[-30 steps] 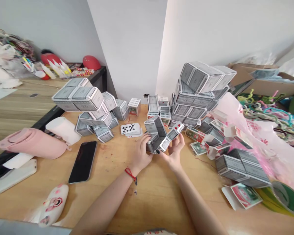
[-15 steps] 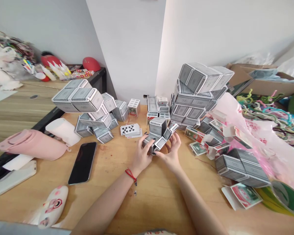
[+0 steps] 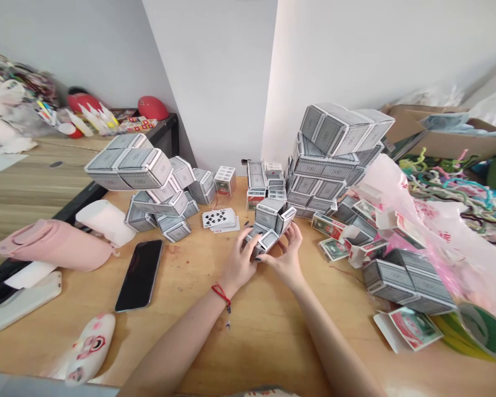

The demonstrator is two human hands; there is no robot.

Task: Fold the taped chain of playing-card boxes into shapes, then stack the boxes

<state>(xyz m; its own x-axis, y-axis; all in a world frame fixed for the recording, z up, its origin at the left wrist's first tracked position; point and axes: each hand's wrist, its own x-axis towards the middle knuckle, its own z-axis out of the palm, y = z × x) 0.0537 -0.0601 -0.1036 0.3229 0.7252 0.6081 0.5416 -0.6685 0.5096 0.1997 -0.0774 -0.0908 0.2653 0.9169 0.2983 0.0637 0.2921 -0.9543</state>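
Note:
Both my hands hold a small structure of folded playing cards point(image 3: 269, 214), grey patterned backs outward, just above the table's middle. My left hand point(image 3: 240, 259) grips its near left side, fingers over the lower block. On the near right side, my right hand point(image 3: 288, 255) has its fingers curled around the structure and its thumb near the left thumb. A flap-like folded card point(image 3: 288, 216) sticks out at the structure's right. Behind my left hand lies a loose pile of playing cards point(image 3: 220, 219), face up, a ten of spades on top.
Stacked card-block structures stand at left point(image 3: 144, 171) and right point(image 3: 326, 160). Opened card boxes point(image 3: 413, 328) and more card blocks point(image 3: 409, 281) lie to the right, beside a tape roll point(image 3: 479, 331). A phone point(image 3: 139, 275) and pink case point(image 3: 53, 243) lie left.
The card structure has turned and tilted slightly in my hands, and its flap at the right now sits closer against the block. Both hands stay nearly in place.

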